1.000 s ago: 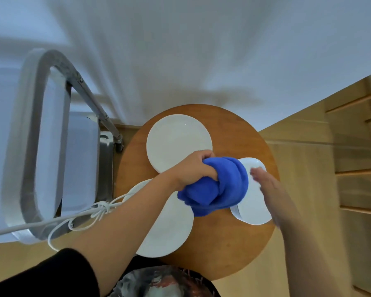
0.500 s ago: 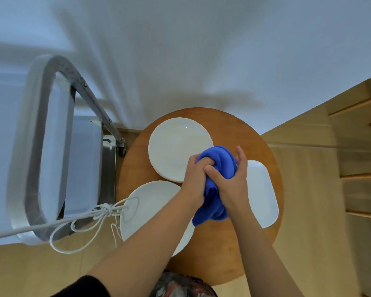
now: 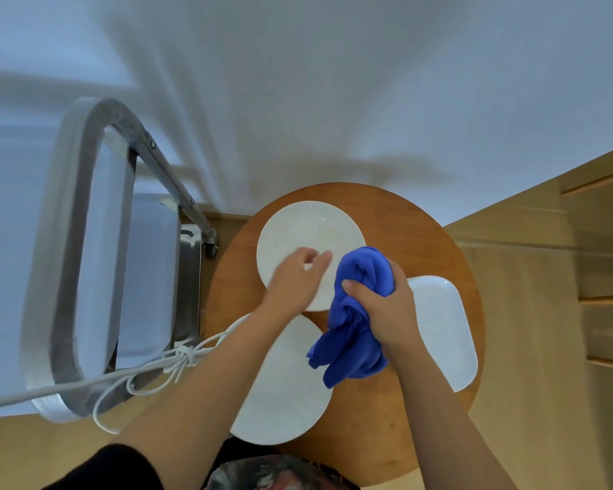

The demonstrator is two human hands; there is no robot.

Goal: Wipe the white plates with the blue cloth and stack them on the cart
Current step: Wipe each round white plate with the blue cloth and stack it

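Three white plates lie on a round wooden table [image 3: 414, 221]. A round plate [image 3: 308, 228] is at the back, another round plate [image 3: 284, 387] at the front left, and an oblong plate [image 3: 443, 327] at the right. My right hand [image 3: 383, 309] grips the bunched blue cloth [image 3: 354, 313], which hangs over the table's middle. My left hand [image 3: 294, 281] is over the back round plate with its fingers loosely spread, holding nothing. Whether it touches the plate is unclear.
The metal cart [image 3: 85, 259] stands left of the table, its handle frame and tray below me. A white cord [image 3: 163, 366] with a knot runs across the cart's corner to my left forearm. Wooden steps [image 3: 602, 277] are on the right.
The cloth passed from my left hand to my right hand. My left hand let go and moved back and left over the rear round plate.
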